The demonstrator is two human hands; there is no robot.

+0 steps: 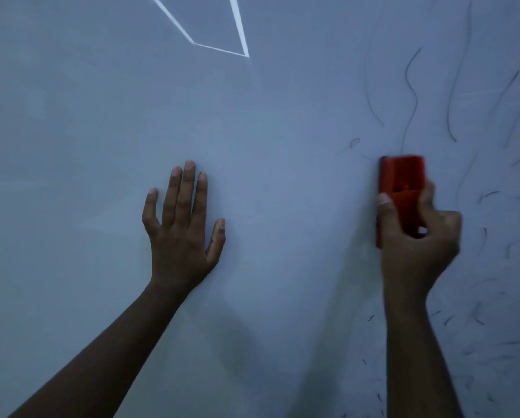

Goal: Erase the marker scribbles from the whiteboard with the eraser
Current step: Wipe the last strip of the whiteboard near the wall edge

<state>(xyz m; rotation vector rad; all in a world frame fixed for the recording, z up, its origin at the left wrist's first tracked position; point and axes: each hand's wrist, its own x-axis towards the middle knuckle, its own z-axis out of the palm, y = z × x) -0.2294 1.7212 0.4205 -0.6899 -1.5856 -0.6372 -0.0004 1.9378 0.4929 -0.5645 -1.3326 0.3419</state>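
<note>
The whiteboard (283, 122) fills the whole view. Thin dark marker scribbles (411, 95) run over its right part, with long wavy strokes above the eraser and short flecks lower right. My right hand (418, 239) grips a red eraser (402, 176), which stands upright against the board; thumb on its left edge, fingers curled over its back. Hand and eraser look blurred. My left hand (182, 224) lies flat on the board at the centre left, fingers straight and spread, holding nothing.
Bright white reflected light lines (216, 48) show on the board's upper middle. The left and middle of the board carry no marker strokes. Both forearms reach in from the bottom edge.
</note>
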